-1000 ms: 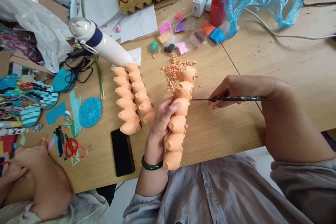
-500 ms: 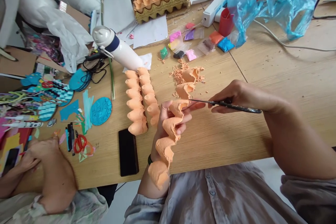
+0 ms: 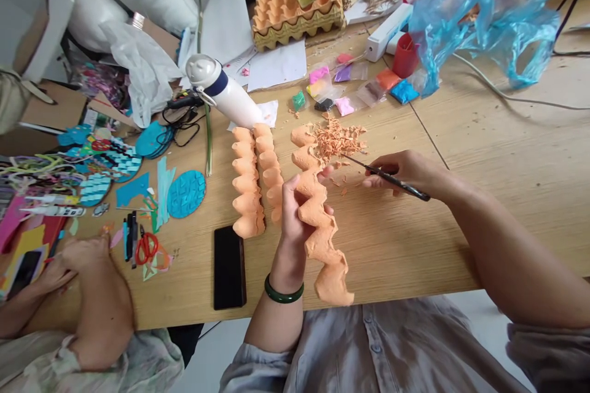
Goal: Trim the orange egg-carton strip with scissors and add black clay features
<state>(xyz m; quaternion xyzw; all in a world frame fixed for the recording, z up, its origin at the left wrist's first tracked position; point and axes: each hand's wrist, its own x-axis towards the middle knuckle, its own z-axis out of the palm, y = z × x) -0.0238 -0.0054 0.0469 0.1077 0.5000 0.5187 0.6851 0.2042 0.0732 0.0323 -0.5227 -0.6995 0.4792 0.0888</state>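
Observation:
My left hand (image 3: 297, 215) grips an orange moulded-pulp egg-carton strip (image 3: 320, 239) near its middle, and the strip's wavy edge runs from the shavings down past my wrist. My right hand (image 3: 403, 173) holds a slim black-handled blade (image 3: 391, 179), its tip a short way from the strip and over the table. Orange pulp shavings (image 3: 334, 141) lie in a heap by the strip's far end. Two more orange carton strips (image 3: 247, 187) lie side by side on the table left of my left hand. A green bangle (image 3: 283, 290) circles my left wrist.
A black phone (image 3: 229, 267) lies near the table's front edge. At left, a co-worker's hands (image 3: 78, 270) rest among red-handled scissors (image 3: 146, 249), pens and blue craft discs (image 3: 185, 193). Colour packets (image 3: 354, 89), a white bottle (image 3: 221, 86), egg trays (image 3: 295, 6) and a blue plastic bag (image 3: 483, 24) stand further back.
The carton strip has turned in my left hand, and its wavy edge now faces up. My right hand has drawn back to the right, and the blade has tilted. The view has shifted slightly.

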